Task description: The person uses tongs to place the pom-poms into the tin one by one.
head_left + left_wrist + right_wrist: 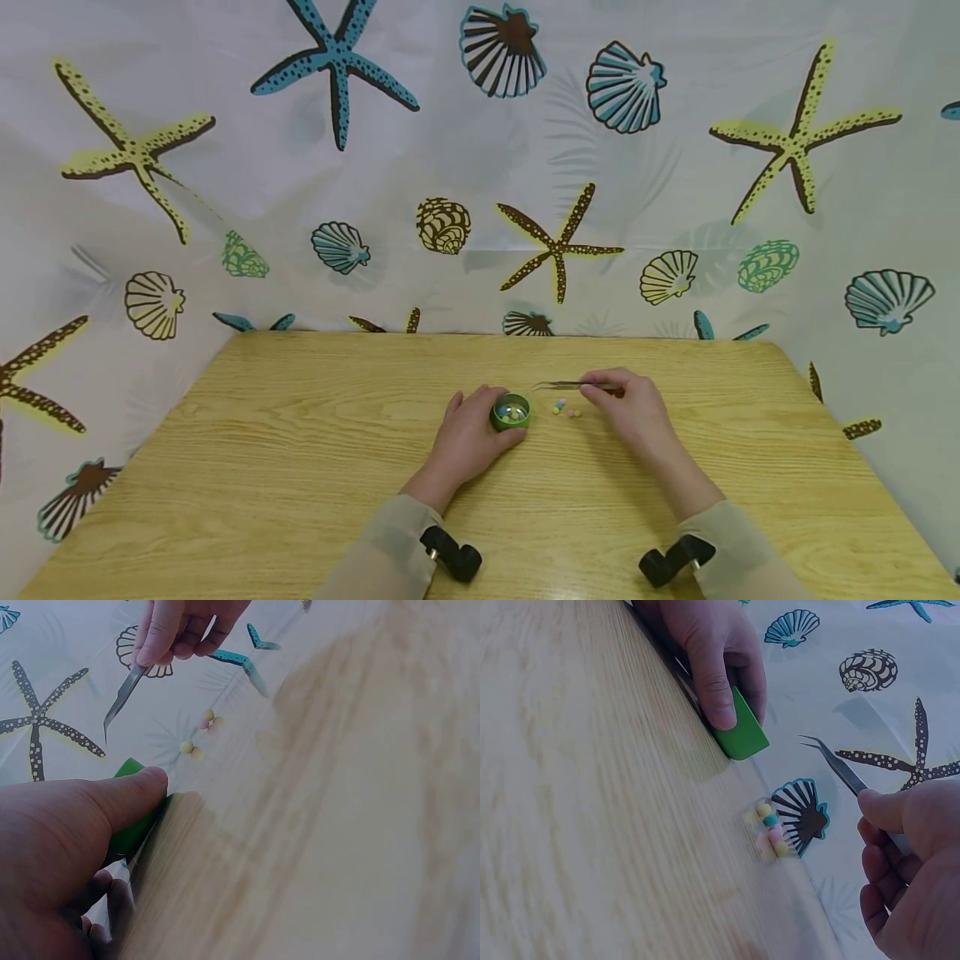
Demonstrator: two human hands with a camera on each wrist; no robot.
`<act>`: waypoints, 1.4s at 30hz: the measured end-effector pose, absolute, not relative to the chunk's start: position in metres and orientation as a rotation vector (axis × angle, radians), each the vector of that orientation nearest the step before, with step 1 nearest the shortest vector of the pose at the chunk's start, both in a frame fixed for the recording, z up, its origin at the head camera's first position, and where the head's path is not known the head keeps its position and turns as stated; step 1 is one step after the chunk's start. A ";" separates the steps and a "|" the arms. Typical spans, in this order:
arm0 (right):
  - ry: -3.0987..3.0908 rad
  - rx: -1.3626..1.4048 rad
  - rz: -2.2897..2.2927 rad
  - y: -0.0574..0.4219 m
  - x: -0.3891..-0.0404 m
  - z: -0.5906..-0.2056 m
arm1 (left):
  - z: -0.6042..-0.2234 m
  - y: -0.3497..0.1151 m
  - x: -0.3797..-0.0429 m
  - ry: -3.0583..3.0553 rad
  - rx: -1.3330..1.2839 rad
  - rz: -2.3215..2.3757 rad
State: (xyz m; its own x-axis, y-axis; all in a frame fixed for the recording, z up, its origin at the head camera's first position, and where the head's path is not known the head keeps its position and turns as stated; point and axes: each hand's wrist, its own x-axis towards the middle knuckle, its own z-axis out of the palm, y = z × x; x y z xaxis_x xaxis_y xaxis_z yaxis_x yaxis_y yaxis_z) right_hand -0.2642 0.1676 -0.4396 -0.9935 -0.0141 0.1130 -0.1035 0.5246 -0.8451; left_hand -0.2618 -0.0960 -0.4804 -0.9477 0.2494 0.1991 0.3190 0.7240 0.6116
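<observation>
My left hand (471, 436) grips a small round green container (513, 426) that stands on the table, thumb on the near side and fingers behind. Several pale beads (513, 412) lie inside it. In my right hand (633, 410) is a pair of metal tweezers (558, 385), pinched between thumb and fingers. Their bent tips point left toward the container, above the tabletop, slightly apart with nothing between them in the right wrist view. Below the tweezers lie several loose beads (770, 820) in yellow, pink and blue, to the right of the container.
The wooden table (262, 433) reaches back to a white cloth (480, 158) printed with starfish and shells, which hangs behind and at both sides. Black mounts (452, 554) are strapped over both beige sleeves.
</observation>
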 end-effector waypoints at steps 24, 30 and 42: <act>-2.669 0.027 1.447 0.200 -0.274 -0.458 | -0.480 -0.096 -0.263 -2.820 -0.470 -1.029; -2.692 0.012 1.424 0.201 -0.274 -0.461 | -0.479 -0.095 -0.263 -2.821 -0.466 -1.032; -2.707 0.031 1.401 0.202 -0.274 -0.465 | -0.479 -0.095 -0.261 -2.824 -0.464 -1.040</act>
State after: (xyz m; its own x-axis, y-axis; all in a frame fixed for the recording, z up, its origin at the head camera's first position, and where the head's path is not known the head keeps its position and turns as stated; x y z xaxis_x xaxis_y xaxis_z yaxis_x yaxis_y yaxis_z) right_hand -0.2744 0.2023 -0.4653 -0.9955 0.0249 0.0918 -0.0605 0.5784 -0.8135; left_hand -0.2612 -0.0950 -0.4785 -0.9490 0.2492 0.1933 0.3150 0.7207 0.6176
